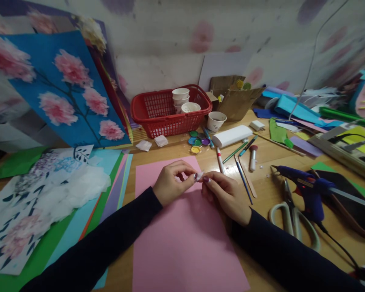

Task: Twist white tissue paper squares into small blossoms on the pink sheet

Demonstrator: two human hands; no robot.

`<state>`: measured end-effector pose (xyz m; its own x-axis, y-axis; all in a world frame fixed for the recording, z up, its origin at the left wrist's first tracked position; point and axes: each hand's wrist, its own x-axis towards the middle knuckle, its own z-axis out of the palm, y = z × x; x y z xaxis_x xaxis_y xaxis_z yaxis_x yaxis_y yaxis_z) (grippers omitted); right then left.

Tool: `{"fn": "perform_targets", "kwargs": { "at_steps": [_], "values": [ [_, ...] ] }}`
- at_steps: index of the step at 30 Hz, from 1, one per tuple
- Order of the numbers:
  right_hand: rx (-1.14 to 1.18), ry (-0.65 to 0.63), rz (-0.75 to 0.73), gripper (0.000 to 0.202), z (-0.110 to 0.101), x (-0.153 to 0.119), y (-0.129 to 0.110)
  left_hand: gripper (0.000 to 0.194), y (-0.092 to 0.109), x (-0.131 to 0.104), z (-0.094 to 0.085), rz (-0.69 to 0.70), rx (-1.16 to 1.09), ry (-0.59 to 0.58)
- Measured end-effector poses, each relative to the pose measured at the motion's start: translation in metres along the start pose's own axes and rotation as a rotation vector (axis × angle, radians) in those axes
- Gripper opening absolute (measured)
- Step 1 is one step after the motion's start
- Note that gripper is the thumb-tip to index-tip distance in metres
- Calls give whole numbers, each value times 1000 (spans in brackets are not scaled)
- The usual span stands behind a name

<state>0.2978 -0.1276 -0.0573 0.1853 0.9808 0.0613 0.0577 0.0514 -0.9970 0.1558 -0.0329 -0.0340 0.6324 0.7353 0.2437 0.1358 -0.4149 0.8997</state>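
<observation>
Above a pink sheet of paper (182, 243), a small whitish piece of thin material (200, 176) is pinched between the fingertips of both hands. My left hand (175, 181) holds it from the left with thumb and fingers together. From the right, my right hand (226, 192) grips it too, its lower fingers curled and partly hidden. Two small folded white pieces (161, 140) lie behind the sheet, near the red basket (170, 123). White fluffy material (82, 186) rests on painted paper at the left.
Paint pots (197, 142), brushes (243, 178) and a white paper cup (216, 121) stand or lie behind my hands. Scissors (293, 223) and a blue glue gun (310, 186) with a cord lie at the right. A blue flower picture (69, 89) leans at back left.
</observation>
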Motion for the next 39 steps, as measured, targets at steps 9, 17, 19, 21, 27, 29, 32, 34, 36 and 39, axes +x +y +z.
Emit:
{"fn": "perform_targets", "kwargs": {
  "at_steps": [9,17,19,21,27,29,32,34,36,39],
  "values": [
    [-97,-21,20,26,0,-1,-2,7,0,-2,0,15,-21,-15],
    [-93,15,26,22,1,-1,-4,11,-3,2,-2,-57,-71,58],
    [-99,38,32,19,2,0,-5,13,-6,4,-5,-138,-98,95],
    [-136,56,40,16,1,0,-6,15,-11,7,-11,-210,-83,120],
    [-419,69,-1,19,-2,3,-8,15,-27,19,-33,-329,132,83],
    [-514,49,-33,20,-2,4,-8,14,-30,21,-38,-344,166,61],
    [-592,13,-100,17,-2,3,-6,12,-30,22,-41,-361,168,44],
    [-618,-5,-206,15,-1,2,-7,12,-27,23,-41,-377,114,32],
    [-629,-28,-358,15,0,1,-9,12,-22,24,-39,-390,30,6],
    [-664,-56,-525,22,0,0,-13,10,-12,24,-35,-400,-99,-45]
  ]
}}
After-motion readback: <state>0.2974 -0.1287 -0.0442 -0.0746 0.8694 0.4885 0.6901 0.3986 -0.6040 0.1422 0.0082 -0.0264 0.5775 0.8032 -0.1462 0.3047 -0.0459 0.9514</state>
